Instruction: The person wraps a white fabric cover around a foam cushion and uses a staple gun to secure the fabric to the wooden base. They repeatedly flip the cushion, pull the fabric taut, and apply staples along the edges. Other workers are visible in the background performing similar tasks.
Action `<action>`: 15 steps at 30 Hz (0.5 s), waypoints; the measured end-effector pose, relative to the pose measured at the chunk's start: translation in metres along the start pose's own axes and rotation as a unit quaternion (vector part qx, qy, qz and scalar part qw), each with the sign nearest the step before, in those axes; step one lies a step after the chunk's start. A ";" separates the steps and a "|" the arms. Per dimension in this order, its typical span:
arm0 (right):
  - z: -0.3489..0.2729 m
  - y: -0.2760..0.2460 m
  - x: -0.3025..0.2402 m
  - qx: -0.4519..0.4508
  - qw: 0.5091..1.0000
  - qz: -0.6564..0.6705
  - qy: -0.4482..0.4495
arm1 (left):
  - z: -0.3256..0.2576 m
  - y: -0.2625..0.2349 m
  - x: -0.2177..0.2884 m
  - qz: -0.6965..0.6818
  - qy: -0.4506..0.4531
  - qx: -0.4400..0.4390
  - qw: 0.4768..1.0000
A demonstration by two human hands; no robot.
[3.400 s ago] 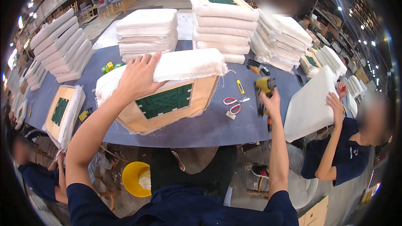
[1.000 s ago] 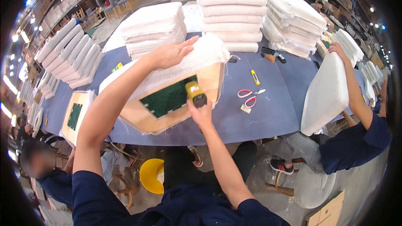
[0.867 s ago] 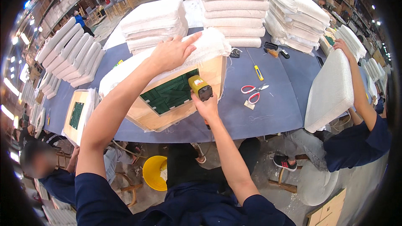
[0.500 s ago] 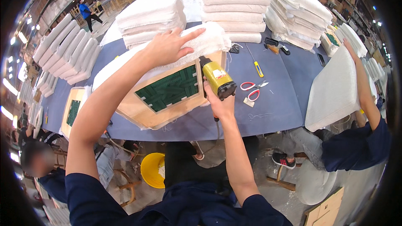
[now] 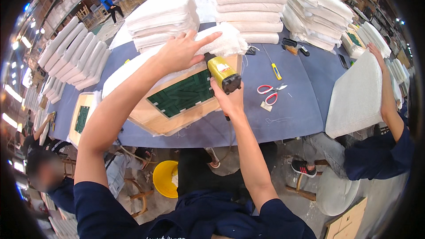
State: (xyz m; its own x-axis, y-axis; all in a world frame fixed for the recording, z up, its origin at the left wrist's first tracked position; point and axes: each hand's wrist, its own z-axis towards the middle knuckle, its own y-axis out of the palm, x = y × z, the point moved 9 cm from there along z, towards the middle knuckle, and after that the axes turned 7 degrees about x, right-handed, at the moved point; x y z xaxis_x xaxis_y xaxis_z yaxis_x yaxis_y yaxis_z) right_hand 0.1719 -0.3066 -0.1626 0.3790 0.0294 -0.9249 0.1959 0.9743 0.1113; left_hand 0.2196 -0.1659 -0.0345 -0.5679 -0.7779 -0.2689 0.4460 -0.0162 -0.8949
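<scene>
Blue-grey table (image 5: pixel 294 104), left hand (image 5: pixel 179 53) spread on white fabric (image 5: pixel 229 40), right hand (image 5: pixel 229 99) gripping yellow tool (image 5: pixel 221 68)

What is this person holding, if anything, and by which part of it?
The right hand holds the yellow tool by its handle, below the body. The left hand lies spread on white cloth; whether it grips cannot be told.
</scene>
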 end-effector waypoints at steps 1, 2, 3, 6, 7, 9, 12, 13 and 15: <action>0.000 0.001 0.002 0.000 1.000 -0.010 0.020 | -0.002 -0.002 0.001 0.004 0.001 0.009 1.000; -0.002 0.002 0.005 -0.001 0.999 -0.021 0.041 | -0.005 0.000 0.001 0.001 -0.004 -0.012 1.000; -0.004 0.005 0.006 -0.008 0.999 -0.016 0.051 | -0.006 0.000 0.001 -0.002 -0.010 -0.029 1.000; -0.025 -0.006 0.023 0.015 0.997 0.032 0.067 | 0.002 0.004 0.004 -0.123 0.005 -0.089 0.988; -0.037 -0.006 0.020 0.020 0.998 0.038 0.044 | 0.002 0.001 -0.002 -0.170 0.013 -0.114 0.979; -0.056 0.013 0.021 -0.005 1.000 -0.002 -0.007 | -0.004 0.012 -0.058 -0.314 -0.050 -0.123 0.940; -0.057 0.034 0.048 0.017 0.993 -0.110 -0.048 | -0.013 0.021 -0.070 -0.318 -0.090 -0.140 0.933; -0.053 0.040 0.051 -0.012 0.995 -0.100 0.006 | -0.018 0.017 -0.064 -0.291 -0.102 -0.121 0.944; -0.046 0.046 0.054 -0.021 0.995 -0.091 0.044 | -0.022 0.010 -0.057 -0.210 -0.142 -0.114 0.961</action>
State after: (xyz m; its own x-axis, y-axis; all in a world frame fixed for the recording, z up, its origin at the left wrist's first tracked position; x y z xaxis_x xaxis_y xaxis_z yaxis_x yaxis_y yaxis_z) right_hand 0.1601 -0.2499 -0.2244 0.2602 -0.1301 -0.9568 0.2161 0.9736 -0.0736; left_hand 0.2408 -0.1081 -0.0357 -0.4390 -0.8730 0.2125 0.0368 -0.2538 -0.9665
